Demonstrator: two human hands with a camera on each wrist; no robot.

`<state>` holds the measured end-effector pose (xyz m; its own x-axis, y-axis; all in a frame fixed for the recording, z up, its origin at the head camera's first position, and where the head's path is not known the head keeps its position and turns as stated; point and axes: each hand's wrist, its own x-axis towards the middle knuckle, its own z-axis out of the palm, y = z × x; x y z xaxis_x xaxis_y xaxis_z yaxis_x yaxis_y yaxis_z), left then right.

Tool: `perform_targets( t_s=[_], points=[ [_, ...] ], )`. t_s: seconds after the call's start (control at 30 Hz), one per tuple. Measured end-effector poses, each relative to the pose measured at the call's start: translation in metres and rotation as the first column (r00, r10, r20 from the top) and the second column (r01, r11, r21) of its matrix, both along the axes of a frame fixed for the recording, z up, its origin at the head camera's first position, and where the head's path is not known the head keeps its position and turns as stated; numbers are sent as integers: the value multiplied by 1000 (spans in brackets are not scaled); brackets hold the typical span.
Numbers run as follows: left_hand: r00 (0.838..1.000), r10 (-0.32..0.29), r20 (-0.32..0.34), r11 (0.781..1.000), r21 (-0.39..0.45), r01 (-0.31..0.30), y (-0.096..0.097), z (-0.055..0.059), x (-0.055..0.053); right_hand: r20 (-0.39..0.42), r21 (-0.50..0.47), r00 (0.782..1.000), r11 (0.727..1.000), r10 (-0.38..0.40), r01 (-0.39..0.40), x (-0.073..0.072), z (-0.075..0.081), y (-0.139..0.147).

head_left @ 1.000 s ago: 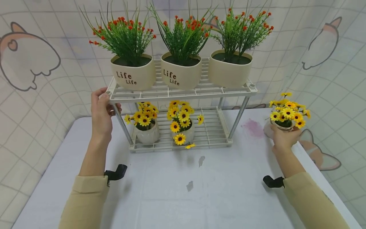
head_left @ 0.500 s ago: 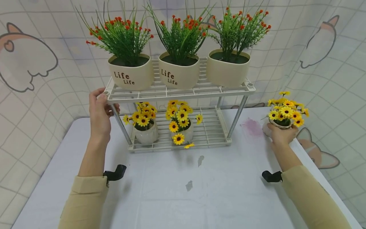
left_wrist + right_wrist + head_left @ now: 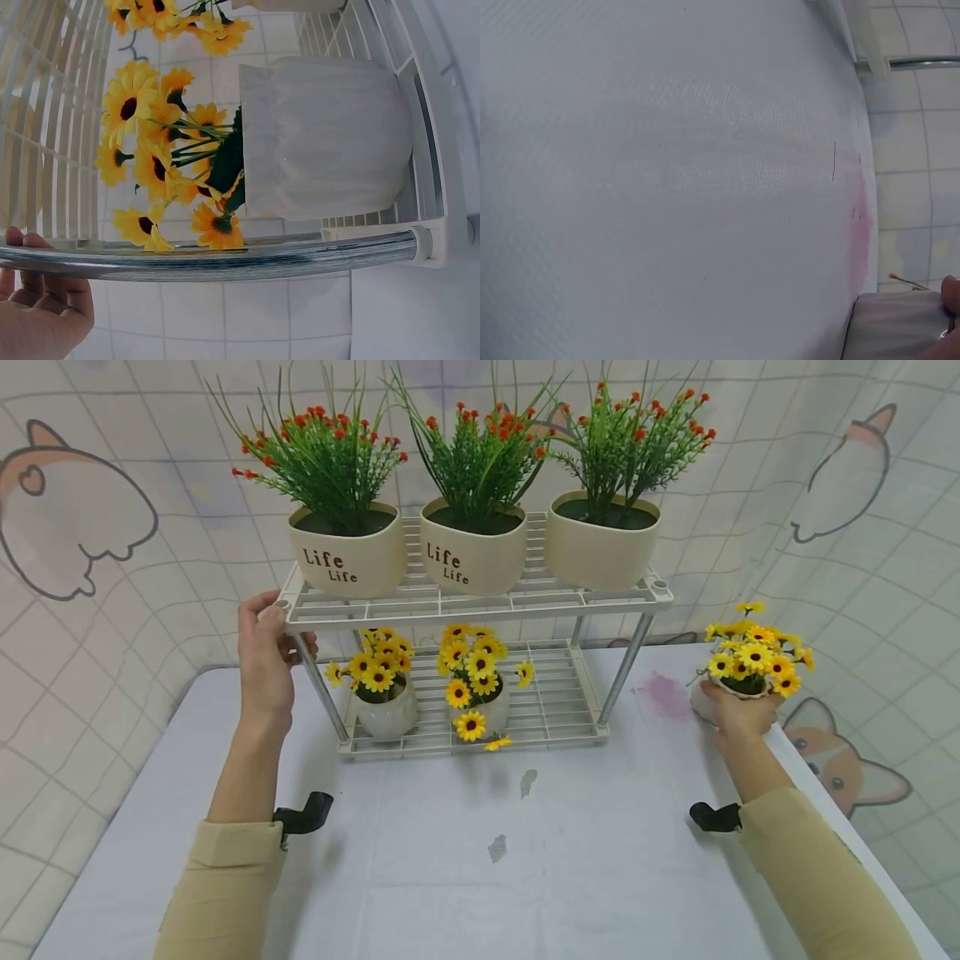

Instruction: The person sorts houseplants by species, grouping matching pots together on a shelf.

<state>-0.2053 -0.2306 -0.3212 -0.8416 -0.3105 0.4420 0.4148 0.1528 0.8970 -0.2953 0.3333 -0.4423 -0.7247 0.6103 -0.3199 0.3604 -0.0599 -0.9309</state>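
Note:
A white two-tier wire rack (image 3: 480, 612) with metal posts stands at the table's back. My left hand (image 3: 266, 668) grips its upper left front corner, and in the left wrist view the fingers (image 3: 56, 289) curl behind the metal post (image 3: 225, 264). Far right, my right hand (image 3: 744, 712) holds a small whitish pot (image 3: 702, 703) of yellow artificial sunflowers (image 3: 753, 656). That pot stands at the table's right side, partly covered by the hand. In the right wrist view only the pot's side (image 3: 896, 322) and some fingertips (image 3: 951, 294) show.
Three cream planters (image 3: 472, 556) with red-flowered greenery line the top tier. Two sunflower pots (image 3: 386, 714) sit on the lower tier, left and middle. A white cloth covers the table (image 3: 600, 860), with a pink stain (image 3: 663, 693) near the right hand. Patterned fabric (image 3: 885, 610) hangs around.
The head view wobbles slightly. My right hand shifts a little on the sunflower pot, and more of the printed dog face on the right fabric shows. My left hand keeps its grip on the rack.

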Motion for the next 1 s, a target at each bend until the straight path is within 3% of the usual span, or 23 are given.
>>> perform_targets(
  t_s=[0.1,0.33,0.73,0.9,1.0],
  points=[
    [1000,-3,2,1000,1,3,0,0,0,-3,7,1000,1000,-3,3,-1,-1,1],
    [1000,2,4,1000,0,-2,-1,-1,0,-125,-20,990,997,-71,69,-6,-7,1],
    [1000,9,-2,1000,-15,-9,0,-2,-1,-198,-68,970,989,-139,128,-5,-13,1],
    [1000,12,-3,1000,-22,-12,0,-2,-1,-233,-94,964,989,-131,112,0,-11,-3],
    [1000,10,-8,1000,-17,-10,-1,-1,-1,-218,-110,971,991,-94,72,5,-8,-6]
  ],
)
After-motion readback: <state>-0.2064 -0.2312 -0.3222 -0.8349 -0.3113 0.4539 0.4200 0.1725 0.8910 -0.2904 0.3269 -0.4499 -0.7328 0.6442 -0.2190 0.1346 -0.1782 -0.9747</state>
